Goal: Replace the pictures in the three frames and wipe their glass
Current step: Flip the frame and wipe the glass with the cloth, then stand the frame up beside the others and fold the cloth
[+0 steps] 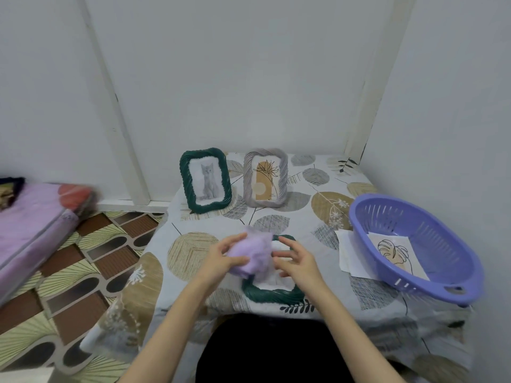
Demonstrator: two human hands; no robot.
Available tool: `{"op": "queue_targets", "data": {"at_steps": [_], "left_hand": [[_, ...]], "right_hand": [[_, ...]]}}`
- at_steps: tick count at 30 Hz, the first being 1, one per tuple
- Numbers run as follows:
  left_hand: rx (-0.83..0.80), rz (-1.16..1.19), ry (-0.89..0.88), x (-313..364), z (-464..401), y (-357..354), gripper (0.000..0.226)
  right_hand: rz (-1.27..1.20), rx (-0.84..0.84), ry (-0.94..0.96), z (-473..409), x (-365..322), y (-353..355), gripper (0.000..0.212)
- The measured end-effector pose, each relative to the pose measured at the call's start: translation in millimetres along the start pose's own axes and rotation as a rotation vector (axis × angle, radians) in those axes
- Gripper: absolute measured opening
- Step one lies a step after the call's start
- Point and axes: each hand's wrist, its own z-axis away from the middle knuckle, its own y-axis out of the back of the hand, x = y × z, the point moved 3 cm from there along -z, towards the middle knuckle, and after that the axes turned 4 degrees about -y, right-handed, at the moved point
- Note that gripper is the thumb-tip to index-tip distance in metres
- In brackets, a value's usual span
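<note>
Fingers of left hand (218, 257) grip lilac cloth (250, 251); right hand (297, 262) spread; basket (453, 291) holds leaf print (394, 251).

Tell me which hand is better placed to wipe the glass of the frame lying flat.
Left. The left hand already grips the purple cloth over the flat green frame; the right hand hovers open beside it, holding nothing.

I can't see most of the dark green rope-rimmed frame lying flat (272, 295): the crumpled lilac cloth (250, 254) and my two hands cover its upper half and its glass. The purple plastic basket (414, 244) hides part of the white sheets (349, 257) beside it. The pink bundle (30, 225) at left is blurred and cut off.
</note>
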Motion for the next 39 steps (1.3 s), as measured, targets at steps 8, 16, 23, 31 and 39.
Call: {"op": "queue_targets", "data": {"at_steps": [8,16,23,31,39], "left_hand": [[0.032,-1.177,0.171,-49,-9,74,0.047],[-0.026,-1.125,-0.179,-26,-10,-10,0.055],[0.076,-0.401,0.073,-29,-19,-41,0.054],[0.12,0.283,-0.023,10,-9,-43,0.065],[0.049,0.354,-0.192,53,2,-38,0.07]], "right_hand": [[1.099,0.154,0.013,-9,34,6,0.05],[0.966,0.244,-0.001,-3,36,15,0.053],[0.288,0.298,-0.025,0,33,22,0.06],[-0.151,0.331,0.152,14,7,41,0.072],[-0.14,0.182,0.181,24,-25,66,0.085]]}}
